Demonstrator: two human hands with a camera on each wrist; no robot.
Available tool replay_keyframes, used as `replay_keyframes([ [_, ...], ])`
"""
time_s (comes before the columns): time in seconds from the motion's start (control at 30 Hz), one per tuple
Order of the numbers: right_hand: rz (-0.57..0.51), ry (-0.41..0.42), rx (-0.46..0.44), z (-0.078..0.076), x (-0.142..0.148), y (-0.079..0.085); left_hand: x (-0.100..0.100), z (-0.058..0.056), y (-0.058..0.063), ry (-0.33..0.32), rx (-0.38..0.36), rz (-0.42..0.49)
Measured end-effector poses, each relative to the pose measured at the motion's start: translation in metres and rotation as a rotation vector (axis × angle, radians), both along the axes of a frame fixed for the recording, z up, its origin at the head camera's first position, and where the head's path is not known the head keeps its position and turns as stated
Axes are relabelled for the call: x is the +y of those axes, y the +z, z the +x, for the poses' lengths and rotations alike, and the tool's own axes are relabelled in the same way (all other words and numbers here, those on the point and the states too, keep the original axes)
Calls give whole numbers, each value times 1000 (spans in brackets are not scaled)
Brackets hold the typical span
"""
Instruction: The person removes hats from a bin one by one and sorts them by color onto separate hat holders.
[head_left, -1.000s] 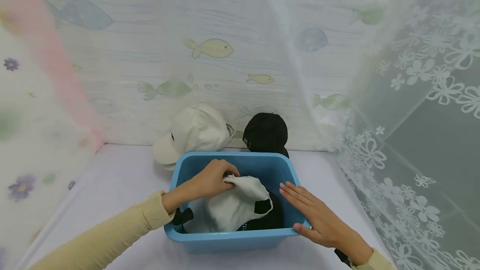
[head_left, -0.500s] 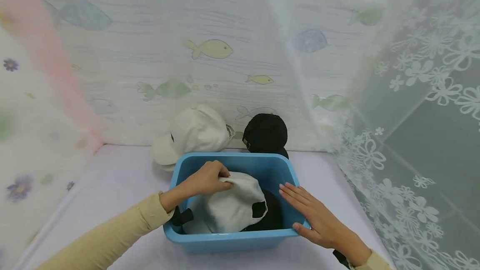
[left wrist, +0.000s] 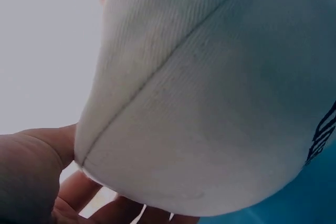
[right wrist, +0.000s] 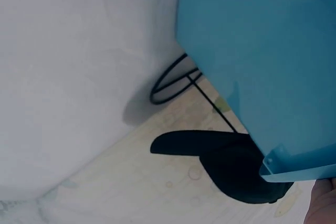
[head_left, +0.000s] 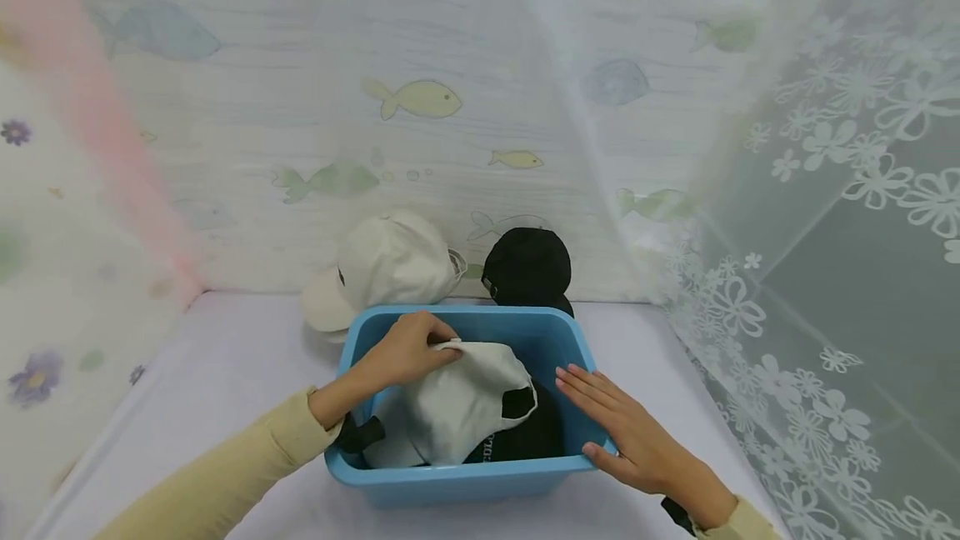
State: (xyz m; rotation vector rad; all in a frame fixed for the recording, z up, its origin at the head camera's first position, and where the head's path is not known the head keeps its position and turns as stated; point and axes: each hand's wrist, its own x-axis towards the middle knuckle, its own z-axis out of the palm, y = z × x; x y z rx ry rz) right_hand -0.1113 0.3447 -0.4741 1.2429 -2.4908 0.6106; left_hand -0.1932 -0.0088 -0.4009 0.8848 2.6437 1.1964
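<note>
With thumb and fingers my left hand [head_left: 408,348] pinches the edge of a pale grey baseball cap [head_left: 461,407] inside a blue plastic bin [head_left: 468,473]. In the left wrist view the cap [left wrist: 199,108] fills most of the picture, its ribbed cloth and seam showing, with dark marking at the right edge. A black cap [head_left: 543,427] with white lettering lies in the bin, partly under the grey one. My right hand [head_left: 637,432] rests on the bin's right rim with straight fingers; only a bit of that hand [right wrist: 321,203] shows in the right wrist view.
Behind the bin are a cream cap [head_left: 397,261] on the left and a black cap [head_left: 527,267] on the right. In the right wrist view a black wire stand [right wrist: 178,85] is under the black cap. A fish-patterned curtain [head_left: 420,148] closes off the back of the white surface [head_left: 255,348].
My left hand has shifted a little to the left and up, pulling the grey cap's edge with it. My right hand has stayed on the rim.
</note>
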Motion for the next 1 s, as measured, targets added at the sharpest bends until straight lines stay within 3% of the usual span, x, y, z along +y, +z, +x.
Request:
replay_keyframes([
  [0.37, -4, -14, -9, 0, -1, 2, -13, 2, 25, 5, 32, 106],
  [0.53, -38, -5, -3, -1, -2, 1, -19, 4, 44, -9, 55, 151],
  [0.73, -58, -1, 2, -1, -1, 0, -28, 5, 80, 26, 136, 191],
  [1.0, -82, 19, -5, -2, -2, -1, -49, 7, 142, 116, 183, 252],
])
